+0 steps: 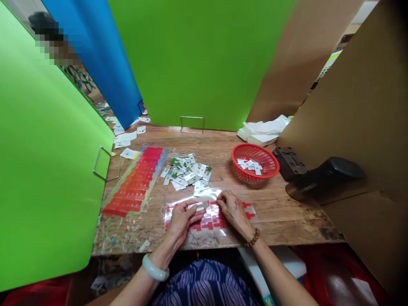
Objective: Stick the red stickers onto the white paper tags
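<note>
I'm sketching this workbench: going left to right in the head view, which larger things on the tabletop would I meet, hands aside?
Red-patterned sheet, heap of small flat pieces, red basket, dark block, black rounded object.

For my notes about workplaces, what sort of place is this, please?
Probably a small-parts workshop: a pile of flat pieces, a red basket holding similar ones, and a green partition standing behind the wooden table.

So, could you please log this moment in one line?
left hand: holding flat piece; right hand: over red-patterned sheet; pile: beyond hands; red basket: holds pieces
</note>
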`<action>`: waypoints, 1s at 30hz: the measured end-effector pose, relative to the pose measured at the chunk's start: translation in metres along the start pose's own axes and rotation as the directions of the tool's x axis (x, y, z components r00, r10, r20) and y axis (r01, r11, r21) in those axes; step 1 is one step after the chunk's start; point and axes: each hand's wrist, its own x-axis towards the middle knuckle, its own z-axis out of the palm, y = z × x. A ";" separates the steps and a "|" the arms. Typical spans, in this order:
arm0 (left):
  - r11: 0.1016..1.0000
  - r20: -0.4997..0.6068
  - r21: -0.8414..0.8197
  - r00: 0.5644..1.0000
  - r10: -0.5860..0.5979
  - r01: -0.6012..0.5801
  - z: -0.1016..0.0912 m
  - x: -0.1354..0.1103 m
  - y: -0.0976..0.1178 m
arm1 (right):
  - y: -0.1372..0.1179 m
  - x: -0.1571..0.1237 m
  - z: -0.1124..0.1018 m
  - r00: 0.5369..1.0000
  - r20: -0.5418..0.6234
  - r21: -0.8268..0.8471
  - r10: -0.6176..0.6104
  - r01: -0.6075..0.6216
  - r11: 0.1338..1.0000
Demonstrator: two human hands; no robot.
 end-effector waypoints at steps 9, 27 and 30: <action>0.997 -0.021 0.059 0.999 0.044 -0.043 -0.001 0.009 -0.016 | -0.007 -0.012 -0.001 0.990 -0.088 0.084 -0.107 0.114 0.990; 0.998 -0.076 0.056 0.997 0.018 -0.014 0.001 0.007 -0.016 | -0.003 -0.014 0.012 0.977 -0.203 0.136 -0.056 0.085 0.987; 0.998 -0.088 0.063 0.996 0.013 -0.008 0.003 0.006 -0.015 | -0.002 -0.015 0.010 0.983 -0.179 0.146 -0.051 0.077 0.986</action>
